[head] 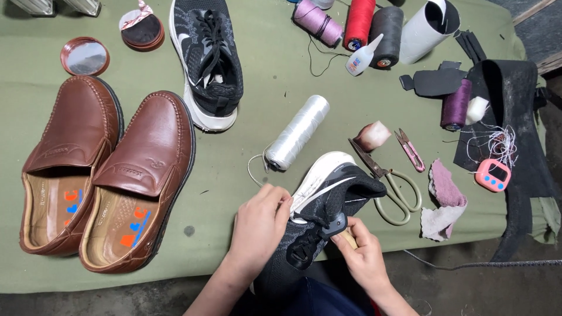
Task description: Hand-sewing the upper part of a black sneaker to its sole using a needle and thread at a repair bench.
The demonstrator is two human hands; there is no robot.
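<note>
A black knit sneaker with a white sole point(328, 193) lies tilted at the near edge of the green cloth, heel toward me. My left hand point(257, 225) grips its side and sole. My right hand point(363, 257) pinches the heel tab area and holds a small wooden-handled tool, mostly hidden. A white thread spool point(297, 132) lies just beyond the shoe, its loose end curling toward my left hand.
The matching black sneaker point(208, 58) lies at the back. Two brown leather loafers point(105, 175) sit left. Scissors point(386, 181), pink snips point(411, 151), a pink rag point(444, 196), a pink timer point(492, 175), thread spools point(366, 23), a glue bottle point(363, 57) and black material point(515, 117) lie right.
</note>
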